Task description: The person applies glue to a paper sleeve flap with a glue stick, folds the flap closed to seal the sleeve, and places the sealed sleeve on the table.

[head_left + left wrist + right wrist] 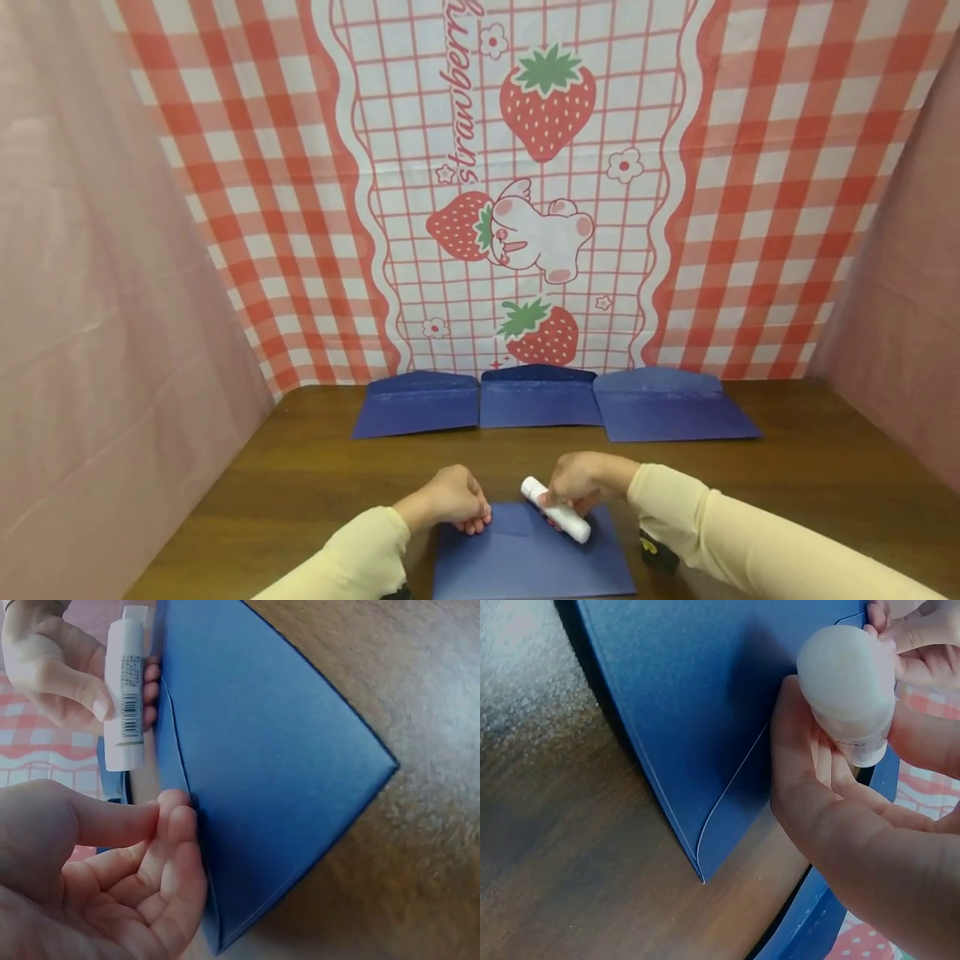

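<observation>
A dark blue envelope (536, 567) lies on the wooden table in front of me, a flap line crossing it near its far edge. My left hand (454, 498) is at the envelope's far left part. Its thumb meets the curled fingers, which touch the envelope beside the flap line (177, 739); nothing shows between the fingertips. My right hand (581, 483) grips a white glue stick (557, 510) over the envelope's far right part. The tube is tilted, with a barcode facing the left wrist camera.
Three more blue envelopes stand in a row at the table's back: left (420, 408), middle (540, 404) and right (675, 408), flaps raised, whitish streaks along their folds. Behind them hangs a red-checked strawberry cloth (622, 225). Pink curtains (112, 292) flank the wooden table (300, 475).
</observation>
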{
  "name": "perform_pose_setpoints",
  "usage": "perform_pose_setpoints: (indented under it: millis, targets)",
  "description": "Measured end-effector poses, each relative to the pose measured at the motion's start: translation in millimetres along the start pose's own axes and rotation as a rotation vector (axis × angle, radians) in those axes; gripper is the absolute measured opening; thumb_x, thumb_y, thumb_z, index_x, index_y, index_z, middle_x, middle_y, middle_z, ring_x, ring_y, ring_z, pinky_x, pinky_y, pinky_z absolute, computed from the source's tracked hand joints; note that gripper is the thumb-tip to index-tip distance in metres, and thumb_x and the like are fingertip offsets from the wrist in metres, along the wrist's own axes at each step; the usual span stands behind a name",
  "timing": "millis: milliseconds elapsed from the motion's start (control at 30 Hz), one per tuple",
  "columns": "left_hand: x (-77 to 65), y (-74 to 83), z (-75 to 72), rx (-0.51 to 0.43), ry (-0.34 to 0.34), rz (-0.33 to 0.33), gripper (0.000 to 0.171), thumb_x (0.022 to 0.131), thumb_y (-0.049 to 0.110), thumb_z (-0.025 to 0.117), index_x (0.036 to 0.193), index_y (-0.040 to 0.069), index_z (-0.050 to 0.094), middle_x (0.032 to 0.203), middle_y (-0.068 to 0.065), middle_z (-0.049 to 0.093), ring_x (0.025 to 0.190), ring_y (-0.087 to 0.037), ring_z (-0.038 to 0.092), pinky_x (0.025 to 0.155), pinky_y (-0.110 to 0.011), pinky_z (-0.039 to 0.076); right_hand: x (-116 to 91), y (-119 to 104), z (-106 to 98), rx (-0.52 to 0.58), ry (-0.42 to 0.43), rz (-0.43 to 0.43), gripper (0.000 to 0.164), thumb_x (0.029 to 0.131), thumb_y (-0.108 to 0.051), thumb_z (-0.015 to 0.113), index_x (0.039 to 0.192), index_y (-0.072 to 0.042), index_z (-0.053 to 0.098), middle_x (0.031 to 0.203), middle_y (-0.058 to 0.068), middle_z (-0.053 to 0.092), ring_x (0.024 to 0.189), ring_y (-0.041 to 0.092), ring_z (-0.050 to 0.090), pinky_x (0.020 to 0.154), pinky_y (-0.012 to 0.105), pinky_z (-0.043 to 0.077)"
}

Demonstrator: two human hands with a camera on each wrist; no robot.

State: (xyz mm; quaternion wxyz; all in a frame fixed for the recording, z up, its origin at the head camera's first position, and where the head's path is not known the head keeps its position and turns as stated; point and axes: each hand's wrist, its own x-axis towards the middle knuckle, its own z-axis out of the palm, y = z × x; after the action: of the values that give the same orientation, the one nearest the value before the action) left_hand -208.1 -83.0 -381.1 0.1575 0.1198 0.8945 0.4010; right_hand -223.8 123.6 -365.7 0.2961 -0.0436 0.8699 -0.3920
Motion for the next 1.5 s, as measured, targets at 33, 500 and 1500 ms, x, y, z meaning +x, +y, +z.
perform_pose_setpoints:
  millis: [33, 500, 1500]
  targets:
    - [-0.8, 0.5, -0.9, 0.01, 0.006, 0.0, 0.016, 0.08, -0.004, 0.061, 0.066, -0.005, 0.07, 0.056, -0.01, 0.067, 0.042, -0.004, 0.05, 0.043, -0.017, 0.045, 0.0, -0.2, 0.3, -0.015, 0.004, -0.004, 0.014, 0.09, -0.006, 0.06, 0.085, 0.005, 0.068, 0.073, 0.008, 0.069, 0.067, 0.014, 0.065, 0.065, 0.025, 0.055]
    - [-4.0, -14.0, -12.6, 0.088, 0.058, 0.156, 0.018, 0.08, -0.005, 0.059, 0.065, -0.003, 0.067, 0.053, 0.0, 0.06, 0.046, -0.003, 0.05, 0.044, -0.015, 0.043, 2.6, 1.0, 0.5, 0.036, 0.042, 0.021, 0.015, 0.089, -0.006, 0.062, 0.077, 0.002, 0.062, 0.072, 0.008, 0.065, 0.066, 0.015, 0.065, 0.065, 0.027, 0.056]
    - [4.8, 7.1, 17.8, 0.055, 0.057, 0.078, 0.017, 0.076, -0.007, 0.055, 0.063, -0.002, 0.066, 0.051, 0.004, 0.053, 0.044, -0.004, 0.045, 0.043, -0.014, 0.038, 12.6, -10.7, 13.7, 0.24, -0.124, 0.012, 0.014, 0.096, -0.004, 0.05, 0.089, 0.005, 0.059, 0.075, 0.009, 0.06, 0.07, 0.016, 0.059, 0.068, 0.027, 0.052]
